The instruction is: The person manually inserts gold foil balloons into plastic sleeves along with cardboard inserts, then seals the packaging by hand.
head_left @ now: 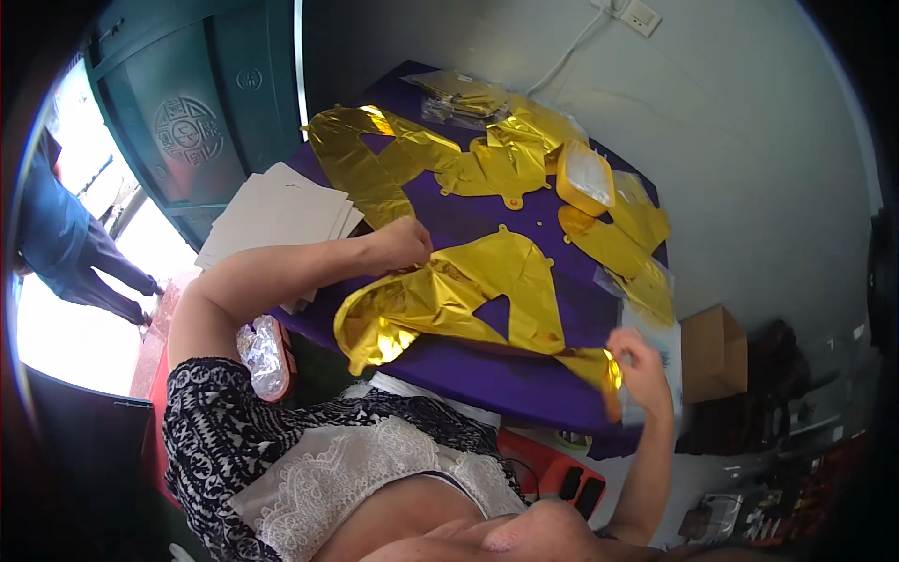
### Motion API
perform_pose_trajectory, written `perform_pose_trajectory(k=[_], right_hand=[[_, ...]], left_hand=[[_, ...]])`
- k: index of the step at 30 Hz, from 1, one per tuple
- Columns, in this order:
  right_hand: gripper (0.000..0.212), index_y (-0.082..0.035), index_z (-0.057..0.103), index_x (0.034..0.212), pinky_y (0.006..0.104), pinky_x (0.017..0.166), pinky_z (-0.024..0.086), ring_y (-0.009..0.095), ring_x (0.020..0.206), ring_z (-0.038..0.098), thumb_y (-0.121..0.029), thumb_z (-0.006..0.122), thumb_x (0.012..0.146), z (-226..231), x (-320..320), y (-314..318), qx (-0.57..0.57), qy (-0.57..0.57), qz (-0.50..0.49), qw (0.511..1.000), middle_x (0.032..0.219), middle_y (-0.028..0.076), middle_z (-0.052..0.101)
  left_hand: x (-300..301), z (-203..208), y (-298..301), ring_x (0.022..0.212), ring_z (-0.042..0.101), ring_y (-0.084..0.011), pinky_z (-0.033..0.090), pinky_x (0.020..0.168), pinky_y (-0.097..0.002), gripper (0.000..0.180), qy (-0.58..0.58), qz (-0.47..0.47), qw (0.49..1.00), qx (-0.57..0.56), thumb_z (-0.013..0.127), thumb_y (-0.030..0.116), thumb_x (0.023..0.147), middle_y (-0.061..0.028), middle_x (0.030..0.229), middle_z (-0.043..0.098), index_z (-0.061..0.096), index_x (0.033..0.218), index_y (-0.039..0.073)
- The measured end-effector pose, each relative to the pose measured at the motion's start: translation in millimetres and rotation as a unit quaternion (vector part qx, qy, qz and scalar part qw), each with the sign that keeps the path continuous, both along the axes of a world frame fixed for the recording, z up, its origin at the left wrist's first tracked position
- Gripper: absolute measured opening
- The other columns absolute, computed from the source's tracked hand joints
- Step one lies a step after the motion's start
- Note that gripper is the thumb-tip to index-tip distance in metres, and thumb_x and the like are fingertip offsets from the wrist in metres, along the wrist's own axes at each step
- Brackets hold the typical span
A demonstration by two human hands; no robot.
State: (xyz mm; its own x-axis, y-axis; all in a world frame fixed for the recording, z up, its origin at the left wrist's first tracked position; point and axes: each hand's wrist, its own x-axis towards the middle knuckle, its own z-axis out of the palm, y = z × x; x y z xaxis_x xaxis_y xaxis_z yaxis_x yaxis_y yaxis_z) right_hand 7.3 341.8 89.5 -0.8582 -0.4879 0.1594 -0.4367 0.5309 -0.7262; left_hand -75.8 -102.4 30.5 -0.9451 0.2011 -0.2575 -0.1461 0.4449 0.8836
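Note:
A flat gold foil balloon with a triangular hole lies partly on a purple-covered table, its near edge hanging over the front. My left hand is closed on the balloon's upper left side, where the foil is creased. At the right end, my right hand is closed on a narrow strip of the same foil, which looks smeared by motion. My left fingertips are mostly hidden. Beyond my left hand lies another gold foil balloon, flat and crumpled.
White sheets are stacked at the left. A yellow tub with whitish contents stands at the far right, beside more gold foil. Plastic-wrapped packets lie at the back. A cardboard box is at right; a person stands outside the doorway.

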Motion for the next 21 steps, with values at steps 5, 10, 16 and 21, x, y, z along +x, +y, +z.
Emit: perform_pose_trajectory(k=[5,10,16,21], right_hand=[[0.008,0.001,0.063,0.088,0.0263,0.079,0.047,0.015,0.089,0.059,0.004,0.058,0.083,13,48,42,0.062,-0.18,-0.031,0.981,0.102,0.008,0.066],[0.019,0.002,0.069,0.103,0.0298,0.072,0.049,0.012,0.075,0.061,0.0,0.055,0.09,21,21,26,0.128,-0.129,-0.131,0.975,0.087,0.007,0.069],[0.023,0.002,0.066,0.109,0.034,0.087,0.05,0.027,0.102,0.063,-0.004,0.059,0.088,-1,-54,-73,0.158,0.05,-0.01,0.986,0.11,0.015,0.067],[0.036,0.001,0.061,0.119,0.0433,0.101,0.045,0.039,0.116,0.055,-0.005,0.063,0.084,-41,-99,-131,0.17,0.157,0.086,0.969,0.123,0.019,0.062]], left_hand=[[-7,-7,14,0.06,0.06,-0.0194,0.049,0.055,-0.0353,0.016,-0.009,-0.022,1.0,0.007,0.056,0.004,0.079,-0.0107,0.066,0.062,0.068,0.081,-0.006],[-8,-2,19,0.063,0.067,-0.0332,0.053,0.057,-0.0418,0.015,0.303,-0.088,0.926,-0.208,0.067,0.01,0.08,-0.018,0.069,0.067,0.066,0.085,-0.004],[-80,27,-25,0.102,0.062,-0.0294,0.055,0.075,-0.0412,0.026,0.364,-0.075,0.767,-0.524,0.068,0.014,0.083,-0.0136,0.104,0.066,0.058,0.103,0.002],[-163,25,-77,0.142,0.035,-0.0301,0.029,0.116,-0.048,0.046,0.422,-0.105,0.616,-0.656,0.063,0.02,0.09,-0.015,0.141,0.05,0.054,0.133,0.004]])
